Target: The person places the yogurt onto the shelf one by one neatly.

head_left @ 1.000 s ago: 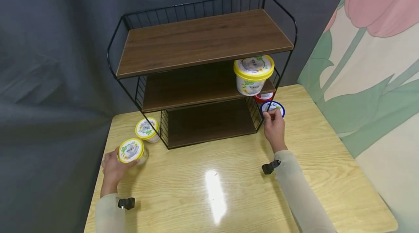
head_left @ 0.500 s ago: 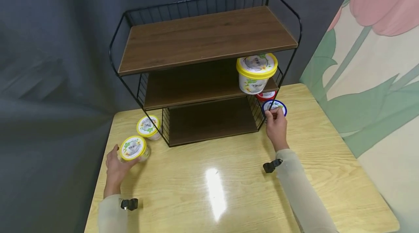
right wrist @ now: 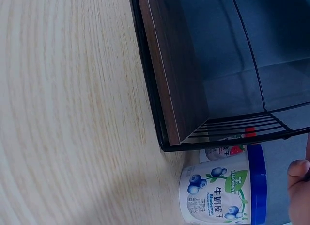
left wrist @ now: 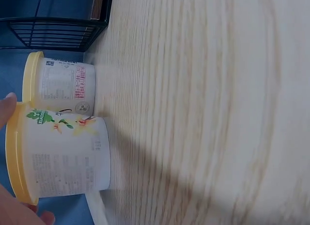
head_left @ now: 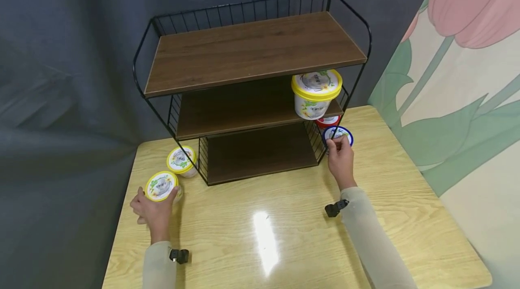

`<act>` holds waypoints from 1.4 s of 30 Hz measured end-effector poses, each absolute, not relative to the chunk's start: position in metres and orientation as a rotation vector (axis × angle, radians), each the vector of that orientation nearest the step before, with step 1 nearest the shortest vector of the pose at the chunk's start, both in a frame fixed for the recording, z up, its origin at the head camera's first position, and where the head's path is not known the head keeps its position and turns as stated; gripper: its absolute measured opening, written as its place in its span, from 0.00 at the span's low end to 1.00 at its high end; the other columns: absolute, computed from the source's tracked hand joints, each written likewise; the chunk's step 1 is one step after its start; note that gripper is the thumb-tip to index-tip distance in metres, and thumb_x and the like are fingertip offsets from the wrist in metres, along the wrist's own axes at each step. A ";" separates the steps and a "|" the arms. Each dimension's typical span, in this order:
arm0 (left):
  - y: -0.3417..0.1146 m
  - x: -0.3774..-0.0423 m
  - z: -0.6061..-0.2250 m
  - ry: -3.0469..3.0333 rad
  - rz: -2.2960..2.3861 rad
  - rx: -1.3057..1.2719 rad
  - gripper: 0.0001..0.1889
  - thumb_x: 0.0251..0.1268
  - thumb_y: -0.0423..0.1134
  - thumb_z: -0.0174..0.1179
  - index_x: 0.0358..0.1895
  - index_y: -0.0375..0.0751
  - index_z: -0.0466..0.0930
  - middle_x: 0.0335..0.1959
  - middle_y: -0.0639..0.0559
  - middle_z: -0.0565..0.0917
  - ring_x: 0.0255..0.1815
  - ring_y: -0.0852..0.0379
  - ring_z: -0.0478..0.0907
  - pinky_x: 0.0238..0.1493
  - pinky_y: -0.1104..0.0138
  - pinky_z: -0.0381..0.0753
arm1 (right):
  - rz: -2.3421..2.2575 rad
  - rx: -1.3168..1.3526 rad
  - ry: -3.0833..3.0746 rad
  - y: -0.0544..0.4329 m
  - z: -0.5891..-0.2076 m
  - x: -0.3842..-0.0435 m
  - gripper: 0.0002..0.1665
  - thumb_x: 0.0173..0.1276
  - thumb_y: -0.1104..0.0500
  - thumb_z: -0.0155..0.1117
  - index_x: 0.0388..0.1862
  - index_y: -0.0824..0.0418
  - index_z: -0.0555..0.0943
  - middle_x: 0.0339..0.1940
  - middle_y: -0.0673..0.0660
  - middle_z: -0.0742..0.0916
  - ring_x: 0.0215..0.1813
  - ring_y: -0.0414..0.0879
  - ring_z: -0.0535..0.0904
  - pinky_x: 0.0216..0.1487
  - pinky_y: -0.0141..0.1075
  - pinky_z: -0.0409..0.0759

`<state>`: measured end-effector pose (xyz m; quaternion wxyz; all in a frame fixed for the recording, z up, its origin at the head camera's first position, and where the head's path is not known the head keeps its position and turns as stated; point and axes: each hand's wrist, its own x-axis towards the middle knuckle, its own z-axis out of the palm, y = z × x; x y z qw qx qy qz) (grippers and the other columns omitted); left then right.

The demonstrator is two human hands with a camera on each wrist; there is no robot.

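Note:
At the front left of the table, my left hand (head_left: 156, 212) holds a white tub with a yellow lid (head_left: 161, 186), thumb on the lid's right side and fingers on its left. In the left wrist view this tub (left wrist: 68, 152) stands on the table, against another yellow-lidded tub (left wrist: 65, 84). On the other side, my right hand (head_left: 341, 162) pinches the front right upright of a black wire shelf rack (head_left: 260, 49). Its fingertips partly cover a blue-lidded blueberry tub (right wrist: 220, 188), which stands just outside the rack. Only the right hand's edge shows in its wrist view.
A larger yellow-lidded tub (head_left: 314, 99) stands on the rack's middle board, at the right. Behind the blue-lidded tub is a red-lidded tub (head_left: 328, 120), partly hidden. A dark curtain (head_left: 73, 99) hangs behind and left of the table (head_left: 227, 226); a floral panel (head_left: 455, 95) is at right.
My left hand has shifted rightward around the front of the nearer tub, its thumb now on the lid's right edge. The tub and my right hand stay in place; the head view sways slightly.

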<state>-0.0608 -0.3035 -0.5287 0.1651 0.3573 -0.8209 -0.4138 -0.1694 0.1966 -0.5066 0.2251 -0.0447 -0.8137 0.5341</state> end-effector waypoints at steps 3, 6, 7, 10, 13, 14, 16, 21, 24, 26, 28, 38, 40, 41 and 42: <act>-0.303 -0.059 -0.527 -2.352 -1.163 1.013 0.61 0.47 0.54 0.77 0.80 0.40 0.45 0.72 0.32 0.53 0.73 0.34 0.48 0.61 0.37 0.45 | 1.471 -0.118 -2.238 0.197 -0.507 -0.169 0.15 0.77 0.56 0.56 0.42 0.68 0.71 0.32 0.58 0.79 0.30 0.33 0.70 0.30 0.22 0.68; -0.304 -0.056 -0.526 -2.379 -1.175 0.944 0.59 0.49 0.52 0.77 0.80 0.42 0.46 0.73 0.33 0.55 0.74 0.33 0.49 0.62 0.36 0.46 | 1.469 -0.108 -2.226 0.198 -0.507 -0.169 0.14 0.76 0.56 0.56 0.41 0.69 0.70 0.32 0.58 0.78 0.30 0.33 0.69 0.29 0.22 0.68; -0.305 -0.055 -0.526 -2.387 -1.191 0.906 0.59 0.49 0.51 0.77 0.80 0.42 0.46 0.74 0.34 0.56 0.75 0.34 0.50 0.63 0.35 0.45 | 1.466 -0.106 -2.222 0.198 -0.507 -0.169 0.14 0.76 0.57 0.56 0.41 0.69 0.70 0.32 0.58 0.78 0.30 0.33 0.69 0.30 0.22 0.67; -0.311 -0.049 -0.528 -2.402 -1.300 0.797 0.59 0.52 0.49 0.76 0.81 0.47 0.42 0.75 0.37 0.57 0.76 0.36 0.50 0.68 0.32 0.39 | 1.467 -0.108 -2.209 0.199 -0.507 -0.169 0.14 0.76 0.57 0.57 0.41 0.69 0.70 0.31 0.57 0.78 0.29 0.33 0.69 0.29 0.22 0.67; -0.317 -0.043 -0.530 -2.405 -1.421 0.747 0.60 0.54 0.48 0.75 0.81 0.51 0.37 0.77 0.42 0.56 0.78 0.39 0.47 0.72 0.34 0.32 | 1.471 -0.106 -2.213 0.199 -0.507 -0.170 0.15 0.76 0.56 0.56 0.41 0.69 0.70 0.31 0.57 0.78 0.29 0.33 0.69 0.29 0.22 0.67; -0.318 -0.041 -0.531 -2.403 -1.458 0.734 0.60 0.54 0.47 0.75 0.82 0.51 0.36 0.78 0.42 0.55 0.78 0.40 0.47 0.74 0.35 0.32 | 1.475 -0.104 -2.214 0.199 -0.507 -0.170 0.15 0.76 0.56 0.56 0.41 0.69 0.70 0.31 0.57 0.78 0.29 0.33 0.69 0.29 0.22 0.67; -0.321 -0.039 -0.532 -2.412 -1.511 0.712 0.60 0.55 0.47 0.74 0.82 0.52 0.36 0.79 0.43 0.53 0.79 0.41 0.46 0.76 0.38 0.35 | 1.477 -0.101 -2.217 0.198 -0.507 -0.171 0.15 0.76 0.56 0.56 0.41 0.68 0.70 0.31 0.56 0.78 0.30 0.33 0.69 0.30 0.22 0.68; -0.325 -0.037 -0.533 -2.449 -1.592 0.651 0.57 0.56 0.45 0.74 0.82 0.51 0.39 0.80 0.41 0.47 0.81 0.39 0.43 0.76 0.39 0.47 | 1.474 -0.105 -2.217 0.198 -0.508 -0.171 0.15 0.76 0.56 0.56 0.42 0.69 0.70 0.32 0.57 0.78 0.30 0.33 0.69 0.30 0.22 0.67; -0.325 -0.036 -0.533 -2.456 -1.603 0.624 0.56 0.57 0.43 0.73 0.82 0.51 0.41 0.81 0.42 0.46 0.82 0.39 0.41 0.76 0.37 0.47 | 1.471 -0.105 -2.225 0.198 -0.509 -0.170 0.15 0.77 0.55 0.56 0.42 0.69 0.70 0.32 0.57 0.78 0.31 0.34 0.69 0.30 0.22 0.67; -0.323 -0.035 -0.534 -2.428 -1.611 0.599 0.56 0.57 0.41 0.73 0.81 0.50 0.41 0.80 0.43 0.44 0.81 0.39 0.41 0.75 0.37 0.48 | 1.470 -0.102 -2.228 0.198 -0.510 -0.171 0.16 0.77 0.54 0.56 0.42 0.69 0.70 0.32 0.58 0.78 0.31 0.34 0.69 0.30 0.22 0.67; -0.320 -0.035 -0.535 -2.370 -1.629 0.596 0.56 0.56 0.40 0.73 0.81 0.50 0.41 0.79 0.44 0.42 0.81 0.40 0.41 0.75 0.38 0.47 | 1.475 -0.096 -2.228 0.198 -0.510 -0.171 0.16 0.77 0.54 0.56 0.42 0.68 0.70 0.32 0.58 0.78 0.31 0.34 0.69 0.30 0.22 0.67; -0.296 -0.043 -0.547 -2.156 -1.542 0.696 0.61 0.51 0.43 0.77 0.81 0.50 0.40 0.70 0.43 0.45 0.77 0.44 0.45 0.78 0.48 0.48 | 1.477 -0.095 -2.213 0.198 -0.509 -0.171 0.15 0.77 0.56 0.56 0.42 0.70 0.70 0.32 0.56 0.77 0.31 0.32 0.69 0.31 0.22 0.67; -0.292 -0.044 -0.548 -2.133 -1.495 0.743 0.61 0.49 0.44 0.78 0.81 0.48 0.41 0.70 0.40 0.46 0.76 0.42 0.48 0.78 0.48 0.50 | 1.490 -0.099 -2.217 0.198 -0.509 -0.171 0.15 0.77 0.56 0.56 0.42 0.70 0.69 0.32 0.56 0.77 0.31 0.32 0.69 0.31 0.22 0.67; -0.290 -0.045 -0.549 -2.124 -1.480 0.763 0.61 0.49 0.45 0.78 0.81 0.48 0.42 0.70 0.39 0.47 0.76 0.41 0.49 0.77 0.48 0.51 | 1.493 -0.102 -2.220 0.198 -0.510 -0.171 0.15 0.77 0.56 0.55 0.42 0.70 0.69 0.32 0.56 0.77 0.31 0.32 0.69 0.31 0.22 0.67; -0.288 -0.046 -0.549 -2.113 -1.476 0.778 0.61 0.49 0.45 0.79 0.81 0.47 0.43 0.69 0.39 0.47 0.75 0.41 0.50 0.77 0.48 0.52 | 1.497 -0.106 -2.222 0.198 -0.509 -0.171 0.15 0.77 0.56 0.55 0.42 0.70 0.69 0.32 0.55 0.77 0.31 0.32 0.69 0.30 0.22 0.68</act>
